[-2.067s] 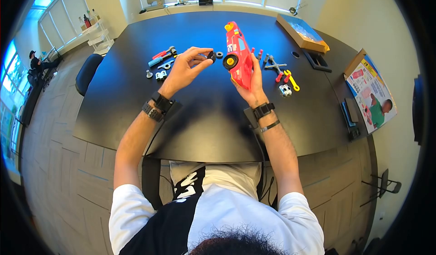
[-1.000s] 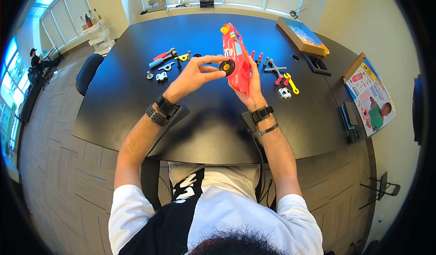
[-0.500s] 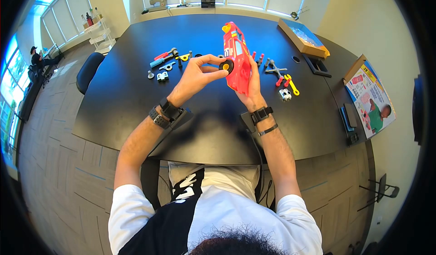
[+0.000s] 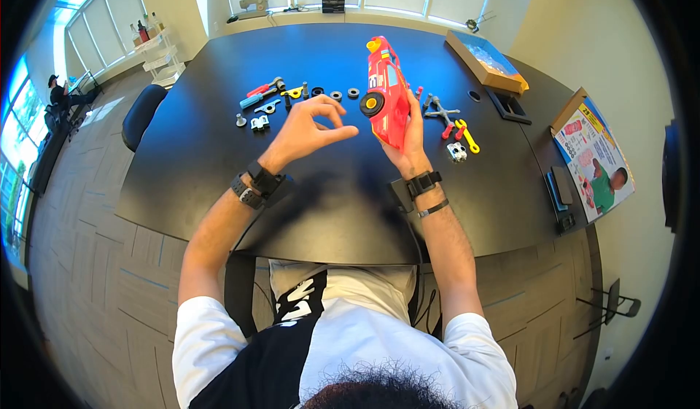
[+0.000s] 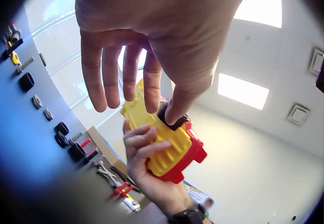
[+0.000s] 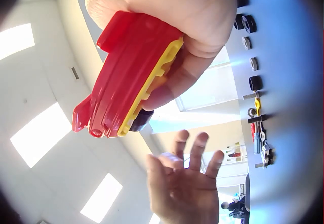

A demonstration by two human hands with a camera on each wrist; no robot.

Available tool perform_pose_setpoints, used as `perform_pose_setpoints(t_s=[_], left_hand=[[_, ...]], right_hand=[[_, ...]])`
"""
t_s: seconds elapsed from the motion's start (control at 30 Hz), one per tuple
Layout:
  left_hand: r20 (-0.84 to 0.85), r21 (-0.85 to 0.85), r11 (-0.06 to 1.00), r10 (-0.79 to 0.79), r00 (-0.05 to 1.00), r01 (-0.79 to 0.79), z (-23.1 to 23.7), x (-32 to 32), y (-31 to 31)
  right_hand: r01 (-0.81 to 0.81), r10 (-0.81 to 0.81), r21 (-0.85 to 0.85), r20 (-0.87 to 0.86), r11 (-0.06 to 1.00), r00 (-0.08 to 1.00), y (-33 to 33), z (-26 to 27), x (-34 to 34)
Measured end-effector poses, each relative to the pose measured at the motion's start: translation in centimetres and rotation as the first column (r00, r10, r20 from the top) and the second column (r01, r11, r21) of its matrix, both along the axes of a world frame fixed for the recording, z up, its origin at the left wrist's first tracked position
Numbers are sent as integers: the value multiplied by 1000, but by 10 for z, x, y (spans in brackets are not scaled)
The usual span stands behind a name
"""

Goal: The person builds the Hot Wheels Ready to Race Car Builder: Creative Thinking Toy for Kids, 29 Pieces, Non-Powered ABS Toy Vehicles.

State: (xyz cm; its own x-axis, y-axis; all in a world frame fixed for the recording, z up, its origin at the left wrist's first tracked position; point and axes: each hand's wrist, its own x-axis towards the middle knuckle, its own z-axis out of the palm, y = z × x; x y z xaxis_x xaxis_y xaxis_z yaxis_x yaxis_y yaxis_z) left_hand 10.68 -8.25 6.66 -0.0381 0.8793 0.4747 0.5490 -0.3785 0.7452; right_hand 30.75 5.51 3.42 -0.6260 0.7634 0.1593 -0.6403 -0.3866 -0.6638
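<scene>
My right hand [image 4: 410, 146] grips a red toy car [image 4: 394, 110], held tilted above the black table. Its yellow underside [image 5: 169, 155] shows in the left wrist view, where the right fingers wrap against it. A black wheel with a yellow hub [image 4: 371, 104] sits on the side of the car facing my left hand. My left hand [image 4: 310, 128] hovers just left of that wheel, fingers parted from the thumb and holding nothing. In the right wrist view the left hand [image 6: 187, 191] appears with spread fingers, apart from the car.
On the table [image 4: 350, 219] beyond my left hand lie a black tire [image 4: 318, 92], grey rings [image 4: 336, 96] and a blue-handled tool [image 4: 251, 100]. To the right are a grey cross-shaped piece [image 4: 441, 110], a yellow wrench [image 4: 469, 133] and a silver engine piece [image 4: 457, 152]. An open box [image 4: 485, 59] stands behind.
My left hand brought a black wheel to the car's side and pressed there, then let go and drew back left. The right hand keeps holding the car, now shifted slightly right.
</scene>
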Motion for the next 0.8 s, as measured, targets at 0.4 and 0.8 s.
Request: perform_pose_setpoints(t_s=[0.4,0.8], left_hand=[[-16,-364,755,580,815,-545,-74,-172,88],[-141,-115,742,646,750,-661,-132,-208,137]], right_hand=[[1,-1,-50,9,999,1000,1,3,2],[-36,36,-17,-2,999,999,1,5,0]])
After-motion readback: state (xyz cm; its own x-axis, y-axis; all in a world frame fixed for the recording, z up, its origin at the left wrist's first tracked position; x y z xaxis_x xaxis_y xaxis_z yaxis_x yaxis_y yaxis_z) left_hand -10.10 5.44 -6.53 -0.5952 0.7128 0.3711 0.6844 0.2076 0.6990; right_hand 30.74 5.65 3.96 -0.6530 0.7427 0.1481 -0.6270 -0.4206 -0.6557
